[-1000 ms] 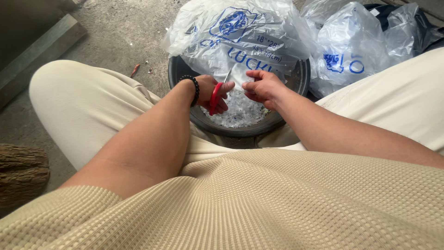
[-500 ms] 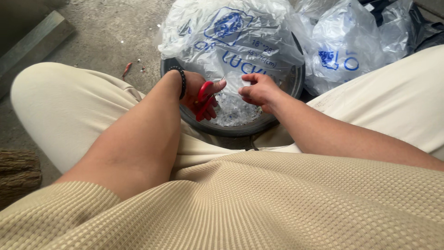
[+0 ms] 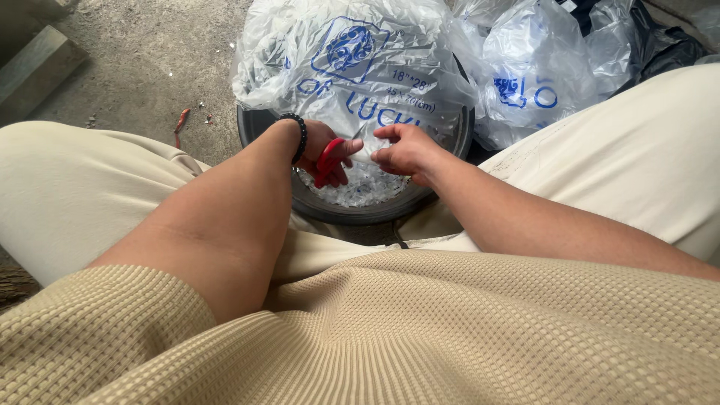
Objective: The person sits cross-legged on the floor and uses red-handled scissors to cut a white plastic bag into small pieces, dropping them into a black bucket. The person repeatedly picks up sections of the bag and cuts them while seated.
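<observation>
Holding red-handled scissors (image 3: 330,159), the left hand (image 3: 321,150) has its fingers closed around the handles, above a dark round tub (image 3: 360,210) that stands between the knees. The right hand (image 3: 405,150), just to the right, pinches something small and pale, perhaps a plastic piece; I cannot tell exactly. Clear plastic bags (image 3: 352,67) with blue print lie over the far rim of the tub. White scraps (image 3: 364,187) fill the tub under both hands.
</observation>
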